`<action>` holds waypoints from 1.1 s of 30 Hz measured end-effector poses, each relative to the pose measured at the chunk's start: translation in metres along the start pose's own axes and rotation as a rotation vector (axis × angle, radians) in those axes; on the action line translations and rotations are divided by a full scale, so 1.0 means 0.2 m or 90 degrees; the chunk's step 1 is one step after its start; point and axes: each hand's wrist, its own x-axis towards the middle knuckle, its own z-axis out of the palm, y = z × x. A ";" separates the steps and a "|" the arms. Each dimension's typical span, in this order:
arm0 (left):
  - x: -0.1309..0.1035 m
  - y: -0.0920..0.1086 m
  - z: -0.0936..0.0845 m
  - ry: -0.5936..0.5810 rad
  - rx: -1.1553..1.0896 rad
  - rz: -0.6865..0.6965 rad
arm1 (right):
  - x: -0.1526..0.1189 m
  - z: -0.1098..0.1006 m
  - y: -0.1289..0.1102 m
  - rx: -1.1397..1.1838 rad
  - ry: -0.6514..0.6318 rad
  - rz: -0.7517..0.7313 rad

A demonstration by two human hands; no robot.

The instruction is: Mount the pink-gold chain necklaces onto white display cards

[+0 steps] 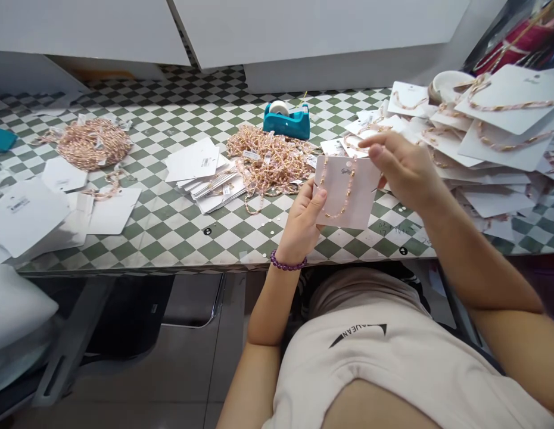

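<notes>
My left hand (302,221) grips the left edge of a white card (360,205), thumb on the front. A pink and gold beaded necklace (349,186) hangs in a loop on the card's front. At the card's upper right corner is my right hand (395,164), its thumb and index finger close together; whether they hold anything is too small to tell. Just behind the card lies a heap of pink and gold beaded strands (274,156). Left of that heap sits a stack of white cards (199,167).
A teal tape dispenser (286,122) stands behind the heap. Carded necklaces (495,149) pile up at the right beside a white cup (451,86). At the left are coiled strands (93,144) and loose cards (31,208) on the checkered table (161,238).
</notes>
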 end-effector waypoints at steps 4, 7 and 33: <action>0.00 -0.02 0.00 -0.014 0.051 0.053 | -0.15 0.13 0.14 0.152 -0.004 0.027; 0.01 0.00 -0.02 -0.043 0.121 0.092 | -0.16 0.21 0.15 0.258 0.045 0.009; 0.02 0.08 -0.06 0.203 0.316 0.231 | -0.26 0.35 0.08 0.201 0.262 0.055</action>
